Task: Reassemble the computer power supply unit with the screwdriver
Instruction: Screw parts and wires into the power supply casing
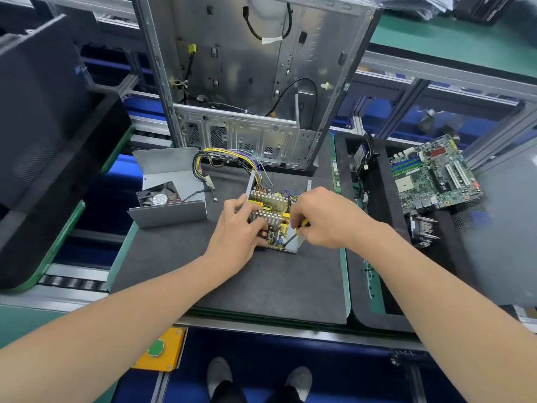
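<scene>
The open power supply unit [274, 206], a yellow circuit board with silver heat sinks in a metal base, sits mid-mat. My left hand [238, 228] grips its left side, fingers curled over a heat sink. My right hand [322, 216] holds a yellow-handled screwdriver [296, 229], its shaft angled down-left, with the tip at the board's near right corner. A bundle of coloured wires [229, 159] runs from the unit toward the back. The unit's grey metal cover [171, 187], with a fan [158, 196] inside, lies to the left.
An empty computer case [255, 68] stands upright behind the mat [261, 280]. A green motherboard [433, 174] and a heat sink [422, 231] lie in a tray on the right. A dark panel [43, 126] leans at the left. A green push button [156, 348] sits on the bench edge.
</scene>
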`<state>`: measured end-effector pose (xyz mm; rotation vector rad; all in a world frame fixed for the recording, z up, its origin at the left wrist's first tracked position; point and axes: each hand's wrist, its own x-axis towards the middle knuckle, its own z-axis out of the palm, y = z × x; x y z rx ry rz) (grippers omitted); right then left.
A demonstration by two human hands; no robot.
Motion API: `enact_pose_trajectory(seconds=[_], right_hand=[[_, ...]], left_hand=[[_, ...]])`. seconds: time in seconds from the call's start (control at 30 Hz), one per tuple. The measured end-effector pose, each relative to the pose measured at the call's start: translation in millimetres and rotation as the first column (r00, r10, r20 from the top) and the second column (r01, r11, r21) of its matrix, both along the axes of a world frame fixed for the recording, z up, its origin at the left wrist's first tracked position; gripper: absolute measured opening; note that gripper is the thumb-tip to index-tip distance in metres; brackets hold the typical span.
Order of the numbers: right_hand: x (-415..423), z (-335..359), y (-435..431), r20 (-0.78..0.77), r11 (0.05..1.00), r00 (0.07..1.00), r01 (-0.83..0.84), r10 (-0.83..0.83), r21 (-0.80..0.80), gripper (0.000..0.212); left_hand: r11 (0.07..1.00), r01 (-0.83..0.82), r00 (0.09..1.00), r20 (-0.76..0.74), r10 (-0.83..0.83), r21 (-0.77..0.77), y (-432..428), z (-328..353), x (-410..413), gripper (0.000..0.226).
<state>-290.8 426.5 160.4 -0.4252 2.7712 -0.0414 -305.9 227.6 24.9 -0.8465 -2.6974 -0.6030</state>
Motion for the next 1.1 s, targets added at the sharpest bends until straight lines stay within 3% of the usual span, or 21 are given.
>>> enact_pose_trajectory(seconds=[1.1], right_hand=[[-2.8, -7.2, -9.5, 0.017, 0.998, 0.998, -0.063, 0.062, 0.021, 0.031]], left_hand=[[1.0, -0.009, 1.0, -0.02, 0.009, -0.011, 0.6, -3.3, -0.4, 0.034]])
